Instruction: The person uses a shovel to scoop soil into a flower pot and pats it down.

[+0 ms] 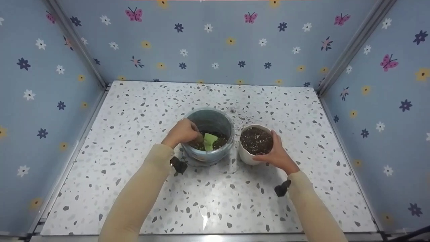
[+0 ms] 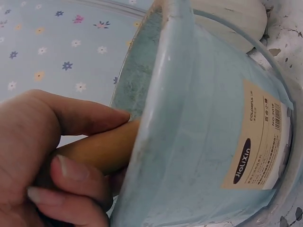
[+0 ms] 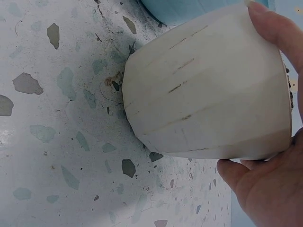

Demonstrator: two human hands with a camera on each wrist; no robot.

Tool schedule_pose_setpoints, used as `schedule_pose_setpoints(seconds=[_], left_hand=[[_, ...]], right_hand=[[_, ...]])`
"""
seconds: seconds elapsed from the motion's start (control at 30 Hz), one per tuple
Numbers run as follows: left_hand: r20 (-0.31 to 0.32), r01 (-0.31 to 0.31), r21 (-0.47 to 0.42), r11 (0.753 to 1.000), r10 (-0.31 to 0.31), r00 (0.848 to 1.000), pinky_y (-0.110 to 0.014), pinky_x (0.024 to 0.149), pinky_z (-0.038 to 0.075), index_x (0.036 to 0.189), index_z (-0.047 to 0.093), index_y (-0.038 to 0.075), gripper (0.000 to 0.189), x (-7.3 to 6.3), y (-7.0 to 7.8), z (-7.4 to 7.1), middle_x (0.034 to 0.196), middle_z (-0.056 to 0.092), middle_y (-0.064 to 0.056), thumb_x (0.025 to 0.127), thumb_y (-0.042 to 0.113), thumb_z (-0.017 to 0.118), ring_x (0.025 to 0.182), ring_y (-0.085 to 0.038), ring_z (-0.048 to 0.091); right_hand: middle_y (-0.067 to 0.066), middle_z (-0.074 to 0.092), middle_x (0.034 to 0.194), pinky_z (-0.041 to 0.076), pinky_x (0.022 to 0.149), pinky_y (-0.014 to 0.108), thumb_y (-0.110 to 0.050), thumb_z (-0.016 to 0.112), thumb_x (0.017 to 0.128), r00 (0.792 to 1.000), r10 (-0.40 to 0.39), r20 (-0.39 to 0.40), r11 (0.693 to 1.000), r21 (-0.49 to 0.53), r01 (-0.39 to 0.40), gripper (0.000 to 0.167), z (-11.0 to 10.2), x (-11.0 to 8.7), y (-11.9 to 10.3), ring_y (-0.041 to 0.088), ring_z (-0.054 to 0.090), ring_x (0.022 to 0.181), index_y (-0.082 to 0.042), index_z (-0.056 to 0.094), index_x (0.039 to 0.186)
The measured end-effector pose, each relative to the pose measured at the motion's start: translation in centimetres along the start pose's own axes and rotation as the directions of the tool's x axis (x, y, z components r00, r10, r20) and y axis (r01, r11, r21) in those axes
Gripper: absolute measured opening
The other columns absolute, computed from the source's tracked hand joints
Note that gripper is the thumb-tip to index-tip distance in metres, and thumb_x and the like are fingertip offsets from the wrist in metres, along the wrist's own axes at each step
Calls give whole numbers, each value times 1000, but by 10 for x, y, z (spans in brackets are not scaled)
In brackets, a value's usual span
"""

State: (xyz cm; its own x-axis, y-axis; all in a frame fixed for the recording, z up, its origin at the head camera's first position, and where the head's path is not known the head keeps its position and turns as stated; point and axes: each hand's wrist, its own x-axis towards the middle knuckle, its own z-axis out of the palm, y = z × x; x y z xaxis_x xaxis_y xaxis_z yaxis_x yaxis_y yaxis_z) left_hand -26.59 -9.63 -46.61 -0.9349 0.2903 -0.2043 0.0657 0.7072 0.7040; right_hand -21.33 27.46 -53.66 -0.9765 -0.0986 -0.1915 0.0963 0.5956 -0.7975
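My left hand point(image 1: 183, 132) grips the wooden handle point(image 2: 102, 146) of a small trowel at the near left rim of a blue plastic bucket point(image 2: 199, 104). The trowel's green blade point(image 1: 210, 141) lies inside, against dark soil point(image 1: 221, 140) low in the bucket. To the right stands a white pot point(image 1: 247, 156), filled close to its rim with dark, white-flecked soil point(image 1: 256, 140). Around that pot's right side my right hand point(image 1: 278, 154) holds on, thumb on the near side and fingers toward the far side. In the right wrist view the pot's wall point(image 3: 203, 94) shows brown streaks.
Both vessels stand on a white speckled tabletop point(image 1: 161, 201). Crumbs of soil point(image 1: 232, 111) are scattered behind and between them. Flower-patterned blue panels point(image 1: 215, 43) enclose the back and sides. A paper label point(image 2: 258, 142) is on the bucket's wall.
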Motion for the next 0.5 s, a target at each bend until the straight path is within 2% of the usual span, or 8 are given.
schedule_pose_setpoints(seconds=[0.17, 0.33, 0.5], left_hand=[[-11, 27, -109, 994, -28, 1000, -32, 63, 53, 83, 77, 7, 15, -4, -4, -2, 76, 72, -4, 78, 21, 80, 69, -18, 66], [-7, 57, -213, 975, -59, 998, -31, 62, 53, 86, 77, 8, 16, -7, -8, -3, 79, 73, -5, 79, 21, 80, 74, -22, 69], [-8, 58, -253, 966, -62, 998, -31, 64, 53, 91, 77, 8, 18, -7, -8, -1, 83, 73, -5, 81, 23, 80, 81, -27, 70]], right_hand=[[18, 4, 162, 17, 113, 59, -48, 93, 60, 1000, -12, -2, 1000, 0, 12, 143, 0, 2, -1, 39, 15, 146, -12, -5, 158], [17, 4, 162, 17, 114, 59, -48, 93, 60, 1000, -17, 0, 1000, 3, 17, 143, 0, 2, -1, 39, 16, 146, -13, -5, 159], [18, 4, 162, 17, 113, 59, -46, 93, 61, 1000, -13, -1, 1000, 11, 13, 143, -1, 1, 0, 39, 15, 146, -13, -6, 159]])
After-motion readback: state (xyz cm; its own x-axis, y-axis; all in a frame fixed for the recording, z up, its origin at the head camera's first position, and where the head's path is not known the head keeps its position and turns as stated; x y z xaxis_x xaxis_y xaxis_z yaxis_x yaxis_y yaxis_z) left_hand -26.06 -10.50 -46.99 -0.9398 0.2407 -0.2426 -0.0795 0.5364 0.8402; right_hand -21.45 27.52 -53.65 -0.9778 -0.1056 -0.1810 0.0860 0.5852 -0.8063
